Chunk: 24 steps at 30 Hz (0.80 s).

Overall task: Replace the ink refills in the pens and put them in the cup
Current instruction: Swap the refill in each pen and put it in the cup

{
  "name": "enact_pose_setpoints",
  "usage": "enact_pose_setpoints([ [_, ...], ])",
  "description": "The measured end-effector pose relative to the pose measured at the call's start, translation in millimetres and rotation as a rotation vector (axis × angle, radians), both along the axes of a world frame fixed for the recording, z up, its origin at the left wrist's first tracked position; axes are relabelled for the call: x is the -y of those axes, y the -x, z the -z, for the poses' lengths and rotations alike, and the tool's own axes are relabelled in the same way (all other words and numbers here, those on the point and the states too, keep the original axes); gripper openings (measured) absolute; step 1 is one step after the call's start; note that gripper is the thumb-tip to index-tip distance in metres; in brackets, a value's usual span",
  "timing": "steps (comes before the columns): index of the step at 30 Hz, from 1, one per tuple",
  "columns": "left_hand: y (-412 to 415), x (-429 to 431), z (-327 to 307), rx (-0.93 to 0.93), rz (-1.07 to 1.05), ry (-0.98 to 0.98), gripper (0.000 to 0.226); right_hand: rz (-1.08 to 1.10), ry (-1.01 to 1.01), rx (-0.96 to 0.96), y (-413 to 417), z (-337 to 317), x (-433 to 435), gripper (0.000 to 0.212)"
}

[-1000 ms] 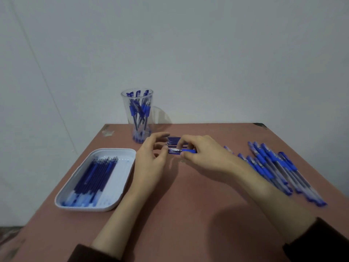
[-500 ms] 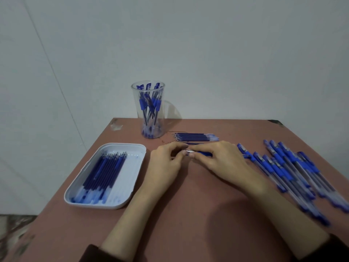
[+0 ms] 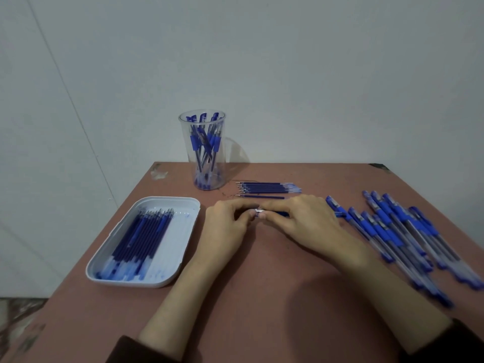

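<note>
I'm holding one blue-and-clear plastic pen (image 3: pixel 279 213) flat and low over the reddish-brown table top (image 3: pixel 262 297), b/c a dropped tip or spring isn't rolling far from there. My left hand (image 3: pixel 226 222) is curling its fingertips round the silvery tip end. My right hand (image 3: pixel 306 221) is clamping thumb and fingers on the barrel, so both are closed on the same pen, knuckles nearly meeting. I'm prob. twisting the nose cone, but on or off I can't tell, since the joint is hiding under my fingers.

Stock is lying sorted by side. The white rounded plastic tray (image 3: pixel 180 231) w/ a row of dark blue refills (image 3: pixel 141 237) is sitting at my left. A small neat batch of loose blue refills (image 3: pixel 264 188) is lying just beyond my hands, tips pointing left. The heap of blue-grip pens (image 3: pixel 392 231) is fanning out on my right, near the hand that picks. The tall clear plastic cup (image 3: pixel 202 153) is standing upright near the far edge w/ several pens inside, out of my elbows' way.

Writing/brands: nothing is reading clearly. The pens are too small & the right heap is blurring; no print is showing on cup or tray.
</note>
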<state>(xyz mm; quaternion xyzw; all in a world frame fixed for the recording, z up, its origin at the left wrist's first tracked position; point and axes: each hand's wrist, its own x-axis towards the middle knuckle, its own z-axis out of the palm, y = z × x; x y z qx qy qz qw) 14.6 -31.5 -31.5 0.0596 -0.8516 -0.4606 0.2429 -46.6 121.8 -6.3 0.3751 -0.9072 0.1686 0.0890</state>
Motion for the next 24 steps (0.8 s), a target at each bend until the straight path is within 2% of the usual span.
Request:
enact_pose_setpoints([
  [11, -2, -1, -5, 0.013, -0.046, -0.009, 0.019, 0.048, 0.029, -0.050, 1, 4, 1, 0.026],
  [17, -4, 0, -6, 0.055, -0.155, 0.011, 0.016, 0.141, 0.028, -0.070, 11, 8, -4, 0.023],
  [19, -5, -1, -8, 0.104, -0.114, 0.056, 0.013, 0.165, 0.095, -0.025, 16, 10, -6, 0.024],
  [24, -7, -8, -10, 0.247, 0.051, 0.228, 0.013, 0.055, 0.446, 0.173, 13, 7, -3, 0.019],
])
